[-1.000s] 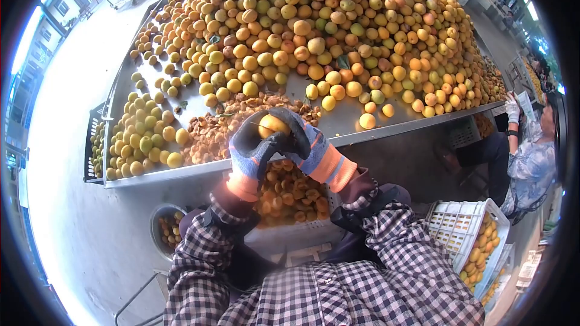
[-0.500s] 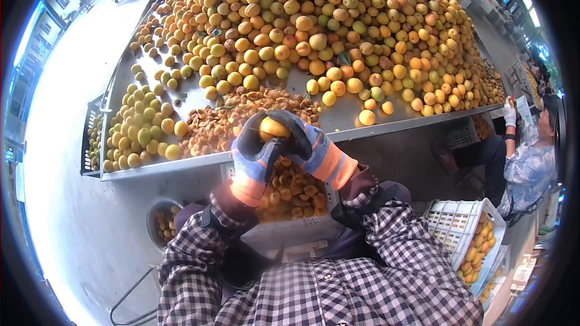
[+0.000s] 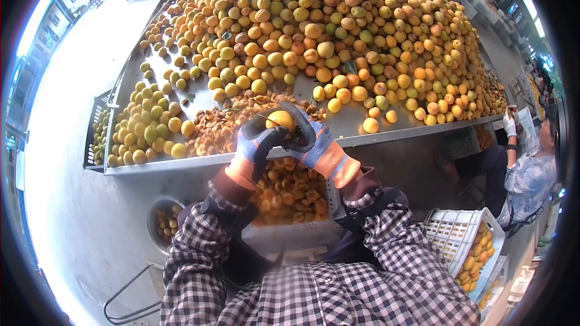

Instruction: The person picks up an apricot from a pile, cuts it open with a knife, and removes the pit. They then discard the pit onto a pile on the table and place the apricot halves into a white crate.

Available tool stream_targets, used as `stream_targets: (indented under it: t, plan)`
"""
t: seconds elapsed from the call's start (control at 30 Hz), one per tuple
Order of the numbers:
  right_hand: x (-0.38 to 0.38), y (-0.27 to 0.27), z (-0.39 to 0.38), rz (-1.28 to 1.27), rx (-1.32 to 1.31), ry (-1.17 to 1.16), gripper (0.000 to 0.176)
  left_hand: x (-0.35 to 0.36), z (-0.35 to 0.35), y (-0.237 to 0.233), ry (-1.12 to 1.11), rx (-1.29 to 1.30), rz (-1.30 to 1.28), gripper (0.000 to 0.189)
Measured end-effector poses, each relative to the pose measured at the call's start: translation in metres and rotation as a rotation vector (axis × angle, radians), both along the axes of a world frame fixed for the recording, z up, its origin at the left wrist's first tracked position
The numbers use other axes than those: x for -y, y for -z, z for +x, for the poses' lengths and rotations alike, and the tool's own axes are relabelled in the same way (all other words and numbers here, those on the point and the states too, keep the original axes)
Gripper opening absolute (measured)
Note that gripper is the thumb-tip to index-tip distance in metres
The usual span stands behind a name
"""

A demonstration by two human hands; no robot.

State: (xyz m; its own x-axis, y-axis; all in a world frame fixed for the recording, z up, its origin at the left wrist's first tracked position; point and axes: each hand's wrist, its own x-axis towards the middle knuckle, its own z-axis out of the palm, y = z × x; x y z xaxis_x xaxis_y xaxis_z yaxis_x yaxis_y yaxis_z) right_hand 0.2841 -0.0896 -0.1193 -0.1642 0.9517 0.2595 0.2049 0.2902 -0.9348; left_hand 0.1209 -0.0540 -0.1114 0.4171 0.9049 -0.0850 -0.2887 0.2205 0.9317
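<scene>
Both my hands wear blue and orange gloves with dark grey coated palms and fingers. They meet around one yellow apricot (image 3: 281, 120) above the near edge of the metal table. My left hand (image 3: 257, 140) closes on the fruit from the left, and my right hand (image 3: 309, 137) grips its right side. A thin dark strip crosses the fruit beside my left fingers; I cannot make out what it is. Just behind the hands lies a heap of brownish, split apricot pieces (image 3: 211, 128). Below them, a crate (image 3: 331, 196) between my knees holds opened apricots (image 3: 289, 196).
A large pile of whole apricots (image 3: 338, 30) covers the metal table (image 3: 368, 139), with a greener group (image 3: 142, 121) at left. A bucket (image 3: 151, 229) stands at lower left. At right are a tilted white crate (image 3: 444, 232) of apricots and a seated person (image 3: 528, 175).
The view has shifted slightly, so the table and pile sit a little further right. My hands still hold the apricot, with the left fingers now lower across its front.
</scene>
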Motion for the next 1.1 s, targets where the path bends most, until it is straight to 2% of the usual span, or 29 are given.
stream_targets:
  t: [0.07, 0.17, 0.2, 0.23, 0.27, 0.3, 0.37, 0.43, 0.5, 0.53, 0.57, 0.73, 0.8, 0.83, 0.9, 1.03, 1.1]
  plan:
    - [0.002, -0.004, 0.000, -0.037, 0.183, 0.097, 0.084, -0.002, 0.002, 0.002, -0.031, 0.037, -0.026, 0.042]
    - [-0.002, 0.001, -0.002, 0.100, 0.208, 0.183, 0.074, -0.009, 0.002, 0.011, -0.063, -0.060, 0.036, 0.041]
    - [0.000, -0.004, -0.002, 0.105, 0.211, 0.179, 0.074, -0.014, 0.002, 0.014, -0.139, -0.157, 0.182, 0.041]
    - [0.003, -0.012, 0.000, -0.004, -0.147, 0.133, 0.070, -0.018, -0.001, 0.017, -0.219, -0.253, 0.327, 0.041]
    - [0.004, -0.017, 0.002, -0.117, -0.502, 0.078, 0.066, -0.023, -0.008, 0.019, -0.201, -0.112, 0.046, 0.042]
    - [0.003, -0.018, 0.007, -0.115, -0.500, 0.066, 0.066, -0.022, -0.012, 0.013, -0.197, -0.101, 0.015, 0.046]
    - [-0.001, -0.023, 0.018, -0.006, -0.111, 0.255, 0.060, -0.024, -0.011, 0.022, -0.218, -0.172, 0.264, 0.049]
    - [-0.002, -0.017, 0.014, -0.081, -0.338, 0.098, 0.056, -0.018, -0.005, 0.013, -0.122, -0.159, 0.201, 0.046]
    - [-0.001, -0.017, 0.014, 0.109, -0.059, 0.094, 0.055, -0.010, -0.001, -0.001, -0.037, -0.140, 0.135, 0.044]
    - [-0.001, -0.017, 0.015, 0.107, -0.057, 0.092, 0.055, -0.007, -0.001, -0.011, 0.059, -0.029, 0.015, 0.044]
    - [-0.003, -0.017, 0.014, 0.042, -0.140, 0.038, 0.055, -0.006, -0.003, -0.015, 0.154, 0.080, -0.105, 0.045]
    - [-0.003, -0.011, 0.013, -0.138, -0.396, -0.041, 0.050, -0.007, -0.004, -0.005, 0.193, 0.092, -0.160, 0.050]
    - [-0.005, -0.012, 0.014, 0.006, -0.160, -0.067, 0.053, -0.010, -0.008, -0.002, 0.241, 0.034, -0.089, 0.051]
    - [-0.005, -0.010, 0.013, 0.005, -0.161, -0.068, 0.053, -0.009, -0.008, 0.000, 0.240, 0.034, -0.090, 0.051]
    - [-0.006, -0.006, 0.012, 0.165, 0.127, 0.015, 0.049, -0.006, -0.006, 0.002, 0.212, 0.005, -0.094, 0.050]
    - [-0.004, -0.004, 0.004, 0.201, 0.174, 0.056, 0.043, 0.002, -0.003, -0.009, 0.203, -0.038, -0.093, 0.048]
    - [-0.001, -0.005, 0.002, 0.168, 0.095, 0.074, 0.036, 0.007, 0.001, -0.013, 0.152, -0.023, -0.108, 0.046]
